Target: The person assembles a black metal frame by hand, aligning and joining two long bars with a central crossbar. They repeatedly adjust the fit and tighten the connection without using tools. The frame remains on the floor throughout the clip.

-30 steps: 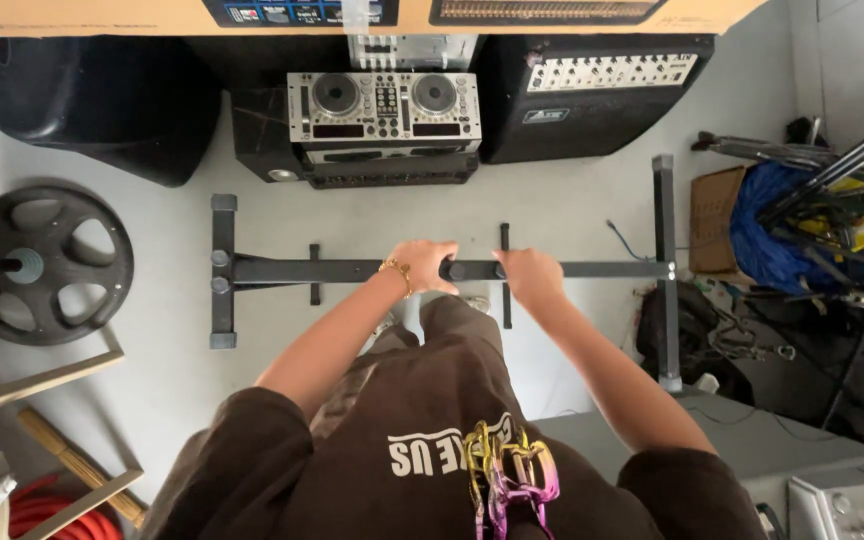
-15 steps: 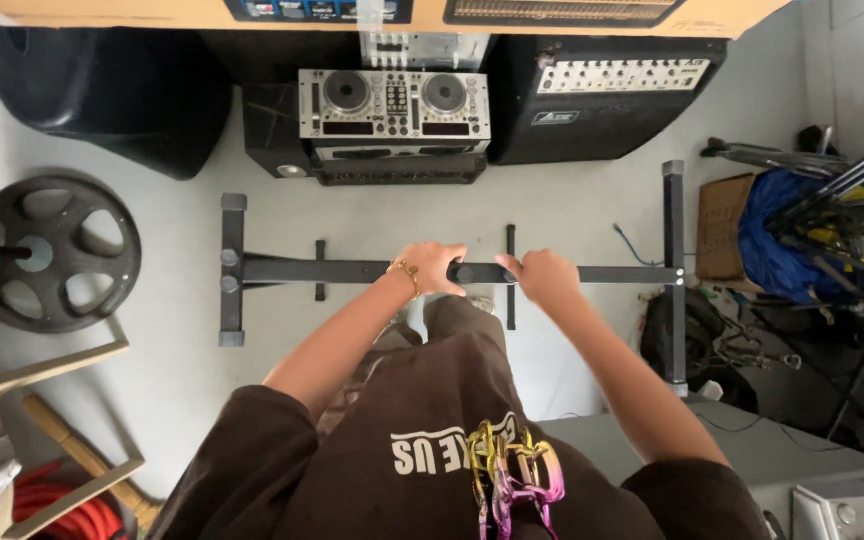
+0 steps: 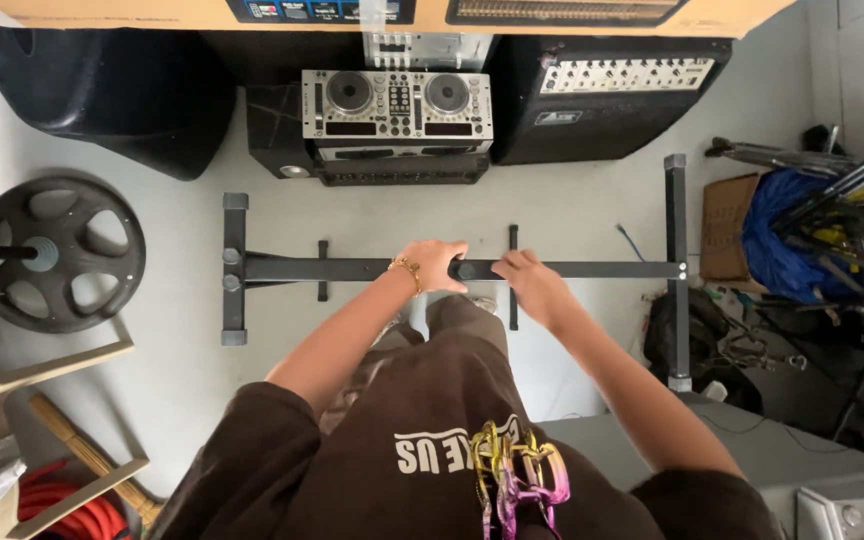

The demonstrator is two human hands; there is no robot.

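Stand's middle [image 3: 464,269] under both hands

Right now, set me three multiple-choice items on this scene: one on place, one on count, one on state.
1. Where does the weight plate lie relative to the black folded stand?
A. to its left
B. to its right
C. on top of it

2. How many round platters show on the silver mixing deck?
A. one
B. two
C. four

3. How are the hands placed?
A. both in the air
B. both on the stand's centre bar
C. one on the deck

Answers: 1 A, the plate sits at the picture's left edge. 2 B, two discs flank the controls. 3 B, the left hand and right hand rest on the bar.
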